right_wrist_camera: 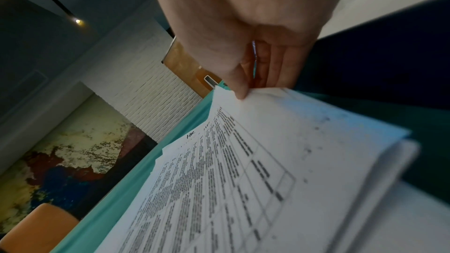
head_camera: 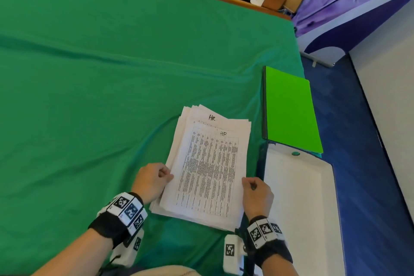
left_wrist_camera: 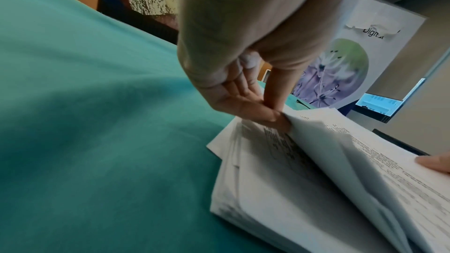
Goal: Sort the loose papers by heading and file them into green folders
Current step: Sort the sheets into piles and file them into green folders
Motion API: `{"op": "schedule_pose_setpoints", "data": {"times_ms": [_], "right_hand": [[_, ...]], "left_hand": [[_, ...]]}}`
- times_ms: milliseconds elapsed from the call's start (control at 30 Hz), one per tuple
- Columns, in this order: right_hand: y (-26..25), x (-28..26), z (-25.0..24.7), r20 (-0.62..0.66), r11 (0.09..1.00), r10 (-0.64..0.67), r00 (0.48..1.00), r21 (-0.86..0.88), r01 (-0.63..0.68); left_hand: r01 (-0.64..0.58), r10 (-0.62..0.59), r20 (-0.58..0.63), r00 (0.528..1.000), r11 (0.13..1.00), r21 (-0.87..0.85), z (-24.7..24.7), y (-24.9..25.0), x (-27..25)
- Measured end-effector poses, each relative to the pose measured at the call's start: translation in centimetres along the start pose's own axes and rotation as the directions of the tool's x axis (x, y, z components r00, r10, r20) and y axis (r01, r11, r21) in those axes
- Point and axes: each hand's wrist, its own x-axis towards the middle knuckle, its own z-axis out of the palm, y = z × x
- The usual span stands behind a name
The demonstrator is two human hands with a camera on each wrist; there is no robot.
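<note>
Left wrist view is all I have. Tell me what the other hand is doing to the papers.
Observer: The right hand pinches the right edge of the top sheets of the paper stack, thumb on top.
Operator: Give me the heading on the top sheet.
Observer: It reads HR, handwritten, and the sheet peeking out behind it also reads HR.
Operator: Say where the folders are.
Observer: A closed green folder lies to the right of the stack, at the table's edge; nearer the person, an open one shows a white inside.
Operator: Report the left hand from above.
Observer: The left hand pinches the stack's left edge, lifting several sheets.
</note>
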Motion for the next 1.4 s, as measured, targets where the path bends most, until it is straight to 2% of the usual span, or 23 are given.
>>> {"op": "schedule_pose_setpoints", "data": {"times_ms": [100,200,300,433,533,600,700,800,867,900,967,1000,1067,1100,1133,1200,1233,1300,1400], "right_hand": [[-0.1,0.2,0.8,0.008,0.999,-0.007,1.000,0.043,0.006],[-0.4,0.2,2.0,0.044,0.999,-0.039,0.998,-0.013,0.039],[-0.7,0.3,2.9,0.031,0.987,-0.113,0.993,-0.109,0.116],[-1.2,0.9,3.1,0.111,0.983,-0.115,0.987,-0.128,0.128],[-1.2,1.5,2.9,0.177,0.982,-0.132,0.975,-0.112,0.153],[-1.2,1.6,2.7,0.206,0.972,-0.166,0.964,-0.128,0.195],[-1.0,1.5,2.5,0.236,0.972,-0.176,0.956,-0.114,0.207],[-0.7,1.7,2.4,0.247,0.971,-0.184,0.951,-0.107,0.215],[-0.5,1.7,2.5,0.252,0.970,-0.186,0.950,-0.109,0.219],[-0.5,1.7,2.5,0.252,0.970,-0.184,0.950,-0.108,0.217],[-0.5,1.6,2.7,0.252,0.973,-0.172,0.952,-0.105,0.204],[-0.6,1.6,2.8,0.256,0.975,-0.161,0.953,-0.110,0.194],[-0.7,1.4,2.8,0.268,0.973,-0.146,0.952,-0.134,0.187],[-0.9,1.2,2.7,0.276,0.971,-0.143,0.951,-0.149,0.189],[-1.1,1.0,2.7,0.290,0.966,-0.142,0.946,-0.170,0.197],[-1.7,0.5,2.5,0.320,0.949,-0.126,0.939,-0.237,0.208],[-2.3,0.1,2.3,0.334,0.937,-0.116,0.935,-0.276,0.215],[-3.9,-1.0,2.1,0.363,0.930,-0.137,0.922,-0.273,0.246],[-7.4,-3.3,1.9,0.449,0.971,-0.229,0.864,0.043,0.235]], "left_hand": [[0.010,0.007,-0.117,0.993,0.989,0.148,-0.3,0.3,-0.4],[-0.063,0.128,-0.200,0.971,0.950,0.305,-0.4,1.7,-0.4],[-0.168,0.235,-0.183,0.955,0.933,0.319,0.2,3.8,1.2],[-0.151,0.211,-0.127,0.969,0.916,0.372,0.8,6.2,4.6],[-0.207,0.281,-0.071,0.957,0.834,0.512,0.9,7.9,7.4],[-0.278,0.333,0.017,0.943,0.757,0.592,0.7,9.2,9.2],[-0.258,0.242,0.121,0.963,0.693,0.673,-0.4,11.2,11.4],[-0.186,0.112,0.150,0.982,0.679,0.710,-1.2,12.4,12.5],[-0.198,0.104,0.178,0.978,0.721,0.664,-1.3,12.6,12.2],[-0.216,0.112,0.212,0.971,0.790,0.574,-1.3,12.6,11.8],[-0.220,0.150,0.281,0.948,0.947,0.234,-1.6,12.2,10.5],[-0.202,0.183,0.302,0.935,0.979,0.031,-1.8,12.0,9.5],[-0.101,0.198,0.286,0.937,0.942,-0.319,-2.2,11.0,7.3],[-0.042,0.160,0.276,0.948,0.919,-0.391,-2.3,10.4,6.2],[-0.005,0.120,0.281,0.952,0.926,-0.379,-2.5,9.3,5.4],[0.019,0.049,0.336,0.941,0.980,-0.198,-2.6,7.2,4.3],[-0.001,0.045,0.369,0.928,0.993,-0.119,-2.5,6.4,4.0],[-0.051,0.083,0.392,0.916,0.995,-0.091,-2.0,5.6,3.8],[-0.149,0.181,0.280,0.943,0.980,-0.131,-1.3,7.1,3.7]]}}
